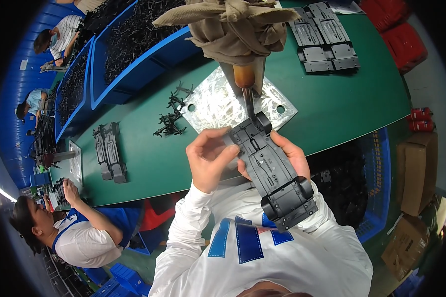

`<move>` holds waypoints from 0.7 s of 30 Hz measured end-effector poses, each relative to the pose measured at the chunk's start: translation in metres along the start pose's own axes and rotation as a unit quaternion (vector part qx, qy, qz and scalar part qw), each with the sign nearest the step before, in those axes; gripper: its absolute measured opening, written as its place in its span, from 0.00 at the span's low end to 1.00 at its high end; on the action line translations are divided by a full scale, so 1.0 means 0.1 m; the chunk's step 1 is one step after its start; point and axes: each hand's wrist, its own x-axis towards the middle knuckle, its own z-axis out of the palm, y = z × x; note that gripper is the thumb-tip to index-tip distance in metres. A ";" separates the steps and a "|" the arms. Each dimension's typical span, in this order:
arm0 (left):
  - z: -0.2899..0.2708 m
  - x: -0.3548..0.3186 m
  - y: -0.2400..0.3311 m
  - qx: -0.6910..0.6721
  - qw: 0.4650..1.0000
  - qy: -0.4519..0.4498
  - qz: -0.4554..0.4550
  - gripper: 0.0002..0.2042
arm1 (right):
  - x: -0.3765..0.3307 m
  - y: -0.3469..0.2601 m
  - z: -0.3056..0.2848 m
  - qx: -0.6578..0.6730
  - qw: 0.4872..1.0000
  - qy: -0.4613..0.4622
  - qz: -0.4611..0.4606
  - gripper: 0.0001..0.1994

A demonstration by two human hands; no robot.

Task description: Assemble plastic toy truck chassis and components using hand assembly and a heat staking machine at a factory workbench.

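Note:
A black plastic toy car chassis is held tilted in front of my chest, its far end towards the machine post. Wheels show at three of its corners. My right hand is closed round its right side. At its far left edge my left hand is closed, thumb and forefinger against the chassis; whether a small part is between them is hidden. A metal rod tip comes down from the post at the far end of the chassis; I cannot tell if they touch.
A scuffed metal plate lies under the post, wrapped in brown cloth. Small black parts lie left of it. Chassis pairs lie far right on the green table. Blue bins stand far left; a co-worker sits left.

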 end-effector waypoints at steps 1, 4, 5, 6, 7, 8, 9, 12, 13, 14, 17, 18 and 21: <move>0.00 0.00 0.00 0.000 1.000 0.000 0.000 0.18 | 0.00 0.00 0.01 0.000 1.000 0.000 0.000 0.24; 0.00 -0.01 0.00 -0.015 1.000 0.001 -0.010 0.17 | 0.00 0.02 0.04 0.003 1.000 0.003 -0.003 0.23; -0.01 0.00 -0.01 -0.014 1.000 0.000 -0.011 0.17 | 0.00 0.02 0.04 0.004 1.000 -0.001 -0.003 0.23; -0.01 0.00 -0.02 -0.013 1.000 0.000 -0.012 0.17 | 0.00 0.02 0.04 0.005 1.000 -0.004 -0.004 0.23; -0.01 0.00 -0.02 -0.013 1.000 -0.001 -0.012 0.17 | 0.00 0.02 0.04 0.005 1.000 -0.004 -0.004 0.23; -0.01 0.00 -0.02 -0.012 1.000 0.000 -0.011 0.17 | 0.00 0.02 0.03 0.001 1.000 -0.003 -0.005 0.23; -0.01 0.00 -0.02 -0.012 1.000 0.000 -0.010 0.17 | -0.01 0.02 0.03 -0.003 1.000 -0.002 -0.006 0.23; -0.01 -0.01 -0.01 -0.019 1.000 0.001 -0.014 0.18 | -0.01 0.03 0.04 0.008 1.000 0.003 -0.008 0.23; -0.01 -0.01 -0.01 -0.019 1.000 0.001 -0.014 0.18 | -0.01 0.03 0.05 0.008 1.000 0.003 -0.008 0.23; 0.00 -0.01 -0.01 -0.021 1.000 0.001 -0.012 0.18 | -0.01 0.03 0.05 0.006 1.000 -0.001 -0.006 0.23; 0.00 -0.01 -0.01 -0.018 1.000 0.002 -0.010 0.18 | -0.01 0.01 0.04 0.004 1.000 -0.004 0.003 0.23; -0.01 -0.01 -0.01 -0.014 1.000 0.003 -0.010 0.18 | -0.01 0.00 0.03 0.003 1.000 -0.004 0.011 0.23; -0.02 -0.01 -0.02 -0.017 1.000 0.000 -0.020 0.18 | -0.01 0.00 0.02 0.007 1.000 -0.006 0.014 0.23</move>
